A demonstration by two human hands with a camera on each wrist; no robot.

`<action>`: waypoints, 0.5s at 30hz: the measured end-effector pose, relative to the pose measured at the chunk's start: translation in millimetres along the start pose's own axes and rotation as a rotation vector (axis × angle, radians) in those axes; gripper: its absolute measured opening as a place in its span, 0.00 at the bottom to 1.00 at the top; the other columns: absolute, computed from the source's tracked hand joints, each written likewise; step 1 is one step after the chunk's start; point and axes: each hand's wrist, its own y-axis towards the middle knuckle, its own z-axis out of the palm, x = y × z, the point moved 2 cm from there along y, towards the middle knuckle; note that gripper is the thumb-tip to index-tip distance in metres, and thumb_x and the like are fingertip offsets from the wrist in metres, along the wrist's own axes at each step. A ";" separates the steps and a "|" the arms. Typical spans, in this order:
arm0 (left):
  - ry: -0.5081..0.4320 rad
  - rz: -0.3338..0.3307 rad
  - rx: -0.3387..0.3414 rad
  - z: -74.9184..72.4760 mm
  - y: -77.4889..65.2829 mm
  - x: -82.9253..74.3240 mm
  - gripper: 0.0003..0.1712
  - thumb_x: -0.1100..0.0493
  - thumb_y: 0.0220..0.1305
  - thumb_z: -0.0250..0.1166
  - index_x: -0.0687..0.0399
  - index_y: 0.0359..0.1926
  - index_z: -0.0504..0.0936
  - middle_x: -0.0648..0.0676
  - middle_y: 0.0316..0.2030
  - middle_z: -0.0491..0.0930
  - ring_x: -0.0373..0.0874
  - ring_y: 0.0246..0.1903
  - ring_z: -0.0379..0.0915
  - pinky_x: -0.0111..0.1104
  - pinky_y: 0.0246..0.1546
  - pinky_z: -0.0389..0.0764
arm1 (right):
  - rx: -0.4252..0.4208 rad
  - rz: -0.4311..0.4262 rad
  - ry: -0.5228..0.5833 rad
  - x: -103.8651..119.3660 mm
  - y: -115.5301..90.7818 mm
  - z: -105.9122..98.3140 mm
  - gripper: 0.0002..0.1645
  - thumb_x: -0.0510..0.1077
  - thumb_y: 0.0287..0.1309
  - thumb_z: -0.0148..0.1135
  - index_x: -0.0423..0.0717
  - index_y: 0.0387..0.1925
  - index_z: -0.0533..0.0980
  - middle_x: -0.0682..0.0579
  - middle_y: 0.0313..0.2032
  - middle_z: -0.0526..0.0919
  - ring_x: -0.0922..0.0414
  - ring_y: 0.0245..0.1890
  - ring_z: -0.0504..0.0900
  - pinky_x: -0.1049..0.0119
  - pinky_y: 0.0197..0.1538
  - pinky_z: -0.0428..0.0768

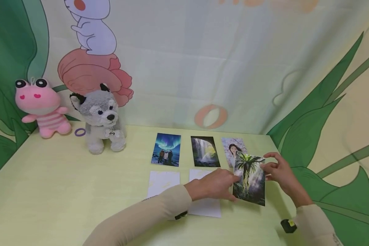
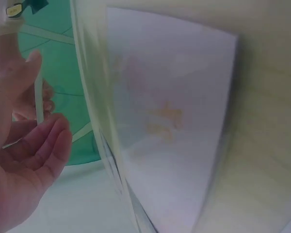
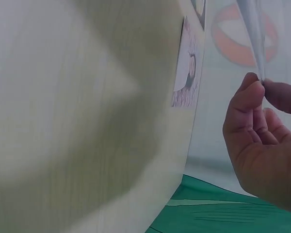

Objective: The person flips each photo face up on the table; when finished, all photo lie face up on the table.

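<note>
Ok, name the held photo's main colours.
The held photo is mostly green, black and pale grey; the head view shows it best.

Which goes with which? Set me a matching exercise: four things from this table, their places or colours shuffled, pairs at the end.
1. palm photo
2. frog
3. ring
4. aurora photo

A. between frog and dog
B. beside the waterfall photo
C. held by left hand and right hand
D. pink

Pairs: 1-C, 2-D, 3-A, 4-B
</note>
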 end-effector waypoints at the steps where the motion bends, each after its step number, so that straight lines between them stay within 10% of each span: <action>1: -0.005 0.003 0.014 1.8 0.2 -0.5 0.33 0.38 0.52 0.75 0.52 0.54 0.82 0.43 0.27 0.79 0.31 0.23 0.70 0.23 0.26 0.72 | 0.012 0.001 -0.019 0.0 0.2 0.2 0.20 0.42 0.70 0.58 0.48 0.59 0.63 0.61 0.28 0.81 0.62 0.29 0.80 0.62 0.32 0.82; 15: -0.122 -0.111 0.082 33.0 -1.0 -11.9 0.31 0.37 0.52 0.75 0.49 0.52 0.83 0.43 0.27 0.82 0.31 0.21 0.73 0.24 0.26 0.75 | 0.101 0.058 -0.298 0.4 16.8 17.5 0.32 0.41 0.65 0.64 0.36 0.64 0.61 0.50 0.27 0.73 0.59 0.20 0.68 0.60 0.27 0.76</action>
